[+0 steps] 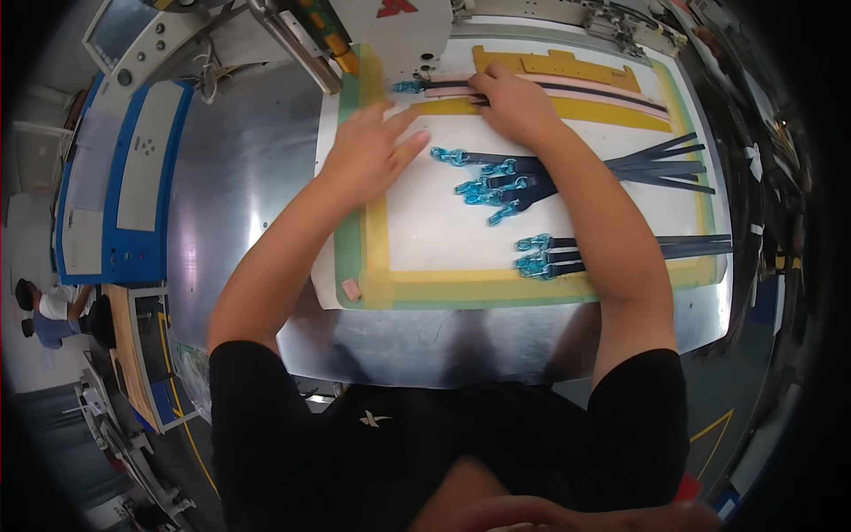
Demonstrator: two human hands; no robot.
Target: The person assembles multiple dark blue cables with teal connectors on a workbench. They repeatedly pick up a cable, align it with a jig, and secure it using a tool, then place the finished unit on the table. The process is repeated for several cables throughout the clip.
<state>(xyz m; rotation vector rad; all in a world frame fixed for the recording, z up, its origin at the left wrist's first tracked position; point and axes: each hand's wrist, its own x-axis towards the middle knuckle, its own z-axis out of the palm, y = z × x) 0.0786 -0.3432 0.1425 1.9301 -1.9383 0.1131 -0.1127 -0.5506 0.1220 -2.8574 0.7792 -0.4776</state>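
My left hand (370, 155) hovers over the left border of the white board (408, 222), its fingers spread and nothing in them. Farther right, my right hand (519, 105) bends its fingers down over a dark strap (576, 89) lying along a pink strip in a yellow jig (585, 111). A small dark thing shows under those fingertips, too hidden to name. The strap's left end carries a clasp in blue film (408, 87). Nearer me lie several navy straps (541, 168) with blue-wrapped metal clasps (487, 184), fanned and crossing. Another bundle of straps (638, 248) lies closer still, partly behind my right forearm.
Yellow and green tape (377, 239) edges the board on a shiny metal table (239, 177). A yellow plate (558, 64) lies at the back, below a machine head (399, 35). At left stand a blue-and-white cabinet (124, 186) and a control panel (142, 40). Two people are at far left.
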